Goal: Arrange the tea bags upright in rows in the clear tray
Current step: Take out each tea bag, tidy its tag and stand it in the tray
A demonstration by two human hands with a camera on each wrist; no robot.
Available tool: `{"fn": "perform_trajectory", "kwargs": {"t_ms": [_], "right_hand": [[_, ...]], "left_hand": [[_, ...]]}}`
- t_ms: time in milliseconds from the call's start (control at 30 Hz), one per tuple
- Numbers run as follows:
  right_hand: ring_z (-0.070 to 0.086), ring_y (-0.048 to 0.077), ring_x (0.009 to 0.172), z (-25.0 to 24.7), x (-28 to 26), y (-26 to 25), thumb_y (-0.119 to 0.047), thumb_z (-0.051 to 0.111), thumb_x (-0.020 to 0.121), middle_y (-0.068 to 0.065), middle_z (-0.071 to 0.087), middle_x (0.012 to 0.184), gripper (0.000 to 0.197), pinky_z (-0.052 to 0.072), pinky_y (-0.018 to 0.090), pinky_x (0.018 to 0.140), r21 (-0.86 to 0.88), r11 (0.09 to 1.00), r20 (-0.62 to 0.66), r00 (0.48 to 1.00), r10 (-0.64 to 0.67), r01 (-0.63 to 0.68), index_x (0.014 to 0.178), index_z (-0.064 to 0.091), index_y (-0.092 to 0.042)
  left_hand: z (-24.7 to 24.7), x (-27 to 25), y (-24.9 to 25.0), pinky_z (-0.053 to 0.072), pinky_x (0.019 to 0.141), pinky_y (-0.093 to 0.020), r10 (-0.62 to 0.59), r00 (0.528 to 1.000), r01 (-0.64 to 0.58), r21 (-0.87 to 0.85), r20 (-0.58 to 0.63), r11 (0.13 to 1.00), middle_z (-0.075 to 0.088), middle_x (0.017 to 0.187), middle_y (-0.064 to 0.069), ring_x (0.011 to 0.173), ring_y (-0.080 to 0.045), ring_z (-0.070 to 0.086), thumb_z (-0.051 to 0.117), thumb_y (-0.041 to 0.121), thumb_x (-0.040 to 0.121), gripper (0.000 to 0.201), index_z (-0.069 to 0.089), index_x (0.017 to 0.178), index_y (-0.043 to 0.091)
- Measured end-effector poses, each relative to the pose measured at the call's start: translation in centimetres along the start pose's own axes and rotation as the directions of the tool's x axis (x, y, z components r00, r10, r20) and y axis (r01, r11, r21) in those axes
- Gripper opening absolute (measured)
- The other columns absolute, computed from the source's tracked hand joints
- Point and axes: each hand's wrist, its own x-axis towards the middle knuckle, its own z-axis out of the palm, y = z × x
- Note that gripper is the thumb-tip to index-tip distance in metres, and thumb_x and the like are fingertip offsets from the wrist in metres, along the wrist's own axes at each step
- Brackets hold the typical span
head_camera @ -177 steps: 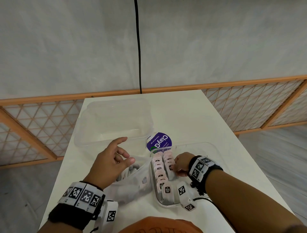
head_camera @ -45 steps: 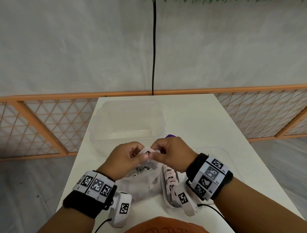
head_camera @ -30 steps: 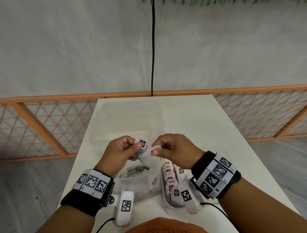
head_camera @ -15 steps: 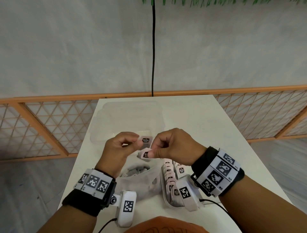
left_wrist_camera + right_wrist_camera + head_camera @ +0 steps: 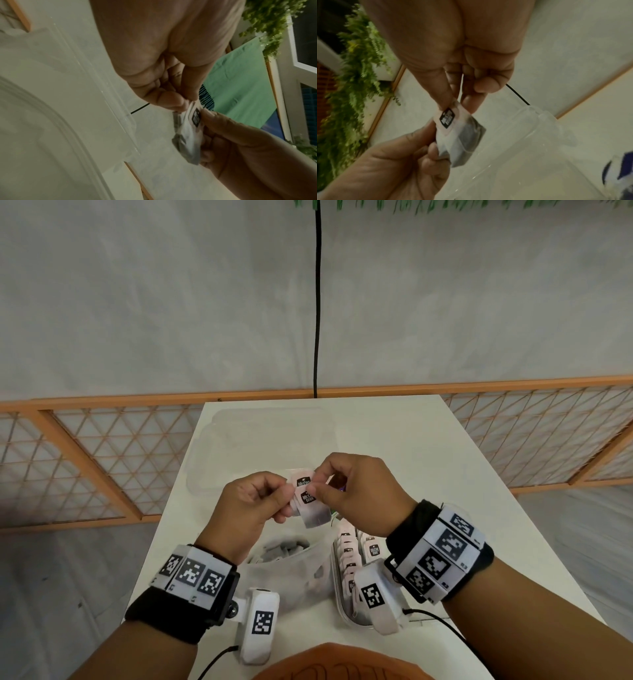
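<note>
Two tea bags (image 5: 307, 497) with pink tags and black logos overlap in the air above the table. My left hand (image 5: 287, 497) pinches them from the left and my right hand (image 5: 318, 490) from the right. In the left wrist view my left hand (image 5: 186, 104) pinches the top of the tea bags (image 5: 187, 134). In the right wrist view my right hand (image 5: 456, 106) pinches the pink tag of a tea bag (image 5: 457, 135), and left fingers curl round its body. The clear tray (image 5: 337, 587) lies below my right wrist with two rows of upright tea bags (image 5: 347, 553).
An open plastic bag (image 5: 291, 566) with several loose tea bags lies left of the tray. A large clear container (image 5: 260, 440) stands at the back of the white table (image 5: 428, 460). A purple lid (image 5: 616, 169) lies beyond the hands. An orange lattice fence (image 5: 102, 460) flanks the table.
My hands held one tea bag each, a little apart; now the two bags are brought together and overlap. Several seconds ago my right hand was down in the tray.
</note>
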Motion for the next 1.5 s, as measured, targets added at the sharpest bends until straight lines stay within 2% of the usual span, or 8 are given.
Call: {"fn": "perform_trajectory", "kwargs": {"t_ms": [200, 400, 733, 833, 933, 1067, 1267, 1500], "right_hand": [[0.054, -0.001, 0.055, 0.1, 0.1, 0.5, -0.024, 0.074, 0.083, -0.026, 0.059, 0.058, 0.019, 0.038, 0.009, 0.054, 0.089, 0.996, -0.015, 0.999, 0.034, -0.032, 0.070, 0.061, -0.028], [0.063, 0.018, 0.070, 0.4, 0.2, 0.8, -0.023, 0.074, 0.082, -0.004, 0.068, 0.073, 0.012, 0.055, 0.035, 0.070, 0.145, 0.988, -0.023, 0.998, 0.065, -0.061, 0.075, 0.065, -0.019], [0.059, 0.012, 0.064, 0.8, -0.1, 1.3, -0.025, 0.074, 0.082, -0.007, 0.064, 0.071, 0.014, 0.051, 0.029, 0.064, 0.135, 0.990, -0.044, 0.998, 0.053, -0.047, 0.080, 0.060, -0.026], [0.053, 0.006, 0.060, 0.7, -0.5, 1.7, -0.023, 0.073, 0.083, -0.014, 0.063, 0.075, 0.017, 0.047, 0.020, 0.062, 0.151, 0.987, 0.015, 0.999, 0.049, -0.051, 0.091, 0.060, -0.030], [0.048, 0.004, 0.057, 0.2, -1.1, 2.1, -0.020, 0.070, 0.085, -0.022, 0.060, 0.063, 0.014, 0.041, 0.015, 0.059, 0.123, 0.990, 0.083, 0.994, 0.065, -0.075, 0.078, 0.064, -0.031], [0.053, 0.009, 0.063, -1.2, -1.5, 4.8, -0.017, 0.071, 0.083, -0.009, 0.059, 0.064, 0.015, 0.044, 0.023, 0.067, 0.061, 0.973, 0.038, 0.975, 0.220, -0.222, 0.070, 0.064, -0.020], [0.056, 0.016, 0.057, -1.7, -3.4, 11.0, -0.016, 0.068, 0.083, 0.005, 0.063, 0.065, 0.017, 0.050, 0.027, 0.062, -0.209, 0.777, 0.212, 0.748, 0.629, -0.594, 0.069, 0.060, -0.013], [0.062, 0.008, 0.049, 0.1, -4.4, 14.1, -0.008, 0.071, 0.081, -0.007, 0.063, 0.046, 0.011, 0.052, 0.019, 0.050, -0.283, 0.585, 0.357, 0.483, 0.800, -0.760, 0.078, 0.061, -0.013]], "left_hand": [[0.2, -0.1, 0.3, 0.049, 0.054, -0.022, 0.000, 1.000, 0.000, 0.043, 0.000, 0.999, 0.065, 0.058, -0.011, 0.051, -0.017, 0.055, 0.061, -0.001, 0.088, 0.012, 0.064, 0.076, 0.003], [0.5, -0.2, 0.2, 0.051, 0.056, -0.027, 0.035, 0.999, -0.036, 0.042, 0.026, 0.998, 0.066, 0.061, -0.013, 0.056, -0.023, 0.059, 0.071, 0.006, 0.081, 0.008, 0.064, 0.078, 0.004], [0.9, -0.3, -0.4, 0.052, 0.052, -0.023, 0.035, 0.999, -0.037, 0.073, 0.019, 0.997, 0.064, 0.061, -0.004, 0.055, -0.018, 0.064, 0.072, -0.010, 0.074, 0.016, 0.062, 0.081, 0.001], [1.1, -0.4, -0.6, 0.052, 0.053, -0.023, 0.060, 0.998, -0.060, 0.074, 0.002, 0.995, 0.064, 0.060, 0.000, 0.057, -0.018, 0.063, 0.072, -0.012, 0.074, 0.019, 0.063, 0.076, 0.005], [1.3, -0.4, -0.6, 0.053, 0.057, -0.021, 0.072, 0.997, -0.076, 0.120, 0.038, 0.990, 0.067, 0.064, -0.001, 0.060, -0.015, 0.063, 0.075, -0.010, 0.070, 0.023, 0.067, 0.076, 0.011], [1.0, -0.4, -1.0, 0.050, 0.063, -0.016, 0.051, 0.997, -0.065, 0.268, 0.060, 0.961, 0.070, 0.087, 0.001, 0.064, -0.010, 0.059, 0.084, 0.002, 0.065, 0.036, 0.072, 0.086, 0.029], [-0.6, -0.5, -2.2, 0.049, 0.063, -0.016, 0.013, 1.000, -0.013, 0.281, 0.004, 0.960, 0.068, 0.085, 0.001, 0.065, -0.017, 0.055, 0.083, 0.005, 0.067, 0.035, 0.071, 0.088, 0.030], [-1.1, -0.6, -2.9, 0.050, 0.065, -0.018, -0.016, 1.000, 0.011, 0.283, 0.017, 0.959, 0.068, 0.085, -0.001, 0.066, -0.015, 0.056, 0.083, 0.007, 0.067, 0.037, 0.070, 0.089, 0.034]]}}
